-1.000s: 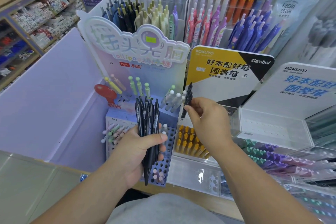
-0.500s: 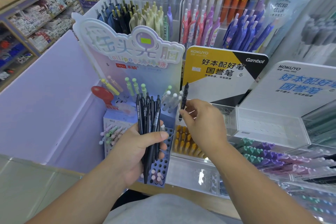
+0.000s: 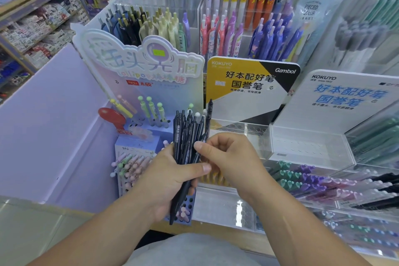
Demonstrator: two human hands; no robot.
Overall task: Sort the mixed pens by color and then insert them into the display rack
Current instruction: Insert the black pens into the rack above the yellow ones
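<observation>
**Two hands meet at a bundle of black pens in front of the racks**

At the far left a shop shelf (image 3: 32,24) carries small boxed goods. A lilac panel (image 3: 54,125) slopes down beside it. Next to the panel stands a pastel display stand (image 3: 146,67) with a cloud-shaped sign. Pens with round pastel heads stand upright in it, and a red round thing (image 3: 111,115) sits at its left side. The lower front of this stand is a blue rack (image 3: 188,206) with many holes, and a few pastel pens stick out of it.

The left hand (image 3: 164,183) is in front of the blue rack. Its fingers are curled round a bundle of black pens (image 3: 183,136), and the thumb is pressed across the front of them. The pens point upward, a little tilted, and their lower ends come out under the palm.

The right hand (image 3: 231,157) touches the bundle from the right side. Its thumb lies on the right edge of the bundle. Its curled fingers pinch a single black pen (image 3: 209,112), which stands higher than the others, just beside them.

Behind the right hand a yellow and black sign (image 3: 241,84) rises over a clear rack (image 3: 250,129) with rows of holes. Some yellow pens (image 3: 213,178) show just under the right hand. Further right a white sign (image 3: 345,93) stands above a clear box (image 3: 306,149). Below it, green and purple pens (image 3: 302,181) lie in rows in clear trays. At the back, more pens (image 3: 218,34) in dark, cream, pink and blue stand in clear holders.
</observation>
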